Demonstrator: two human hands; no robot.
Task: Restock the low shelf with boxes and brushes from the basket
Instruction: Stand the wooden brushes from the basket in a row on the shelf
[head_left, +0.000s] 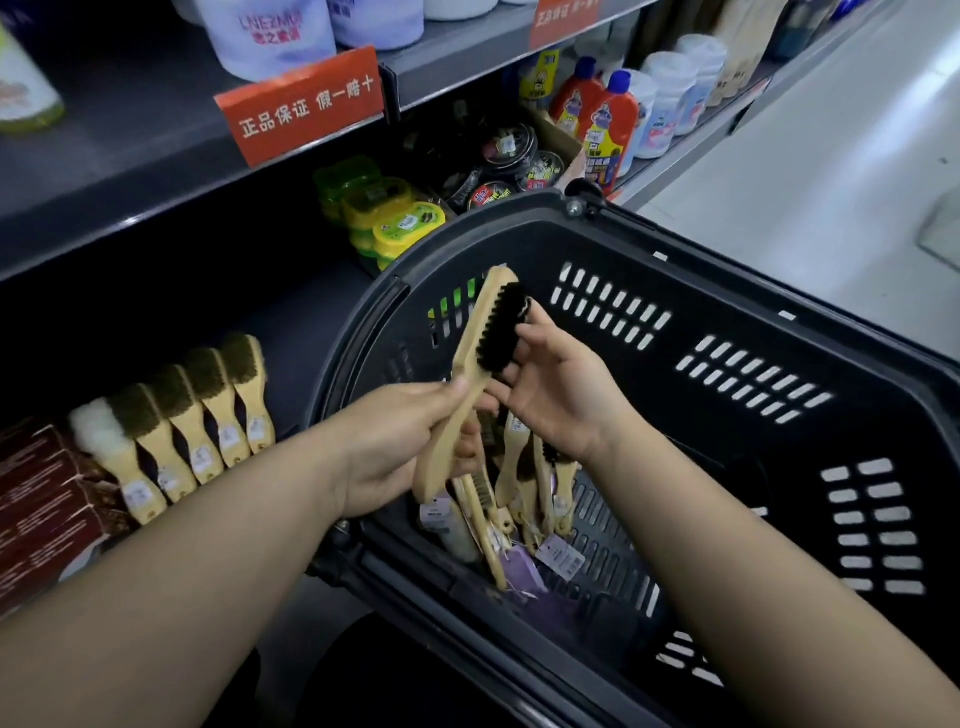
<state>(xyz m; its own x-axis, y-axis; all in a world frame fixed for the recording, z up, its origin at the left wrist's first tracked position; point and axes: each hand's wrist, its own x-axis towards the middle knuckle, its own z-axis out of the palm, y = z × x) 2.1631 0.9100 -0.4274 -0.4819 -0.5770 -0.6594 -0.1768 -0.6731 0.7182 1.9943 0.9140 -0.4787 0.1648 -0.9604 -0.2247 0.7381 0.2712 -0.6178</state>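
left hand (395, 441) grips brush (475, 338) by handle | right hand (561, 389) pinches its bristle end (above basket (675, 234)) | spare brushes (519, 493) lie in basket | far left: brush row (208, 415) beside boxes (47, 493) on low shelf (311, 322)

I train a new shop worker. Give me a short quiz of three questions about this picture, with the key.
1. True or false: the left hand grips the black-bristled brush by its wooden handle.
2. How many brushes lie in the shelf row?
3. The other loose brushes lie: A in the basket; B on the floor; C on the upper shelf.
Key: 1 true; 2 five; 3 A.
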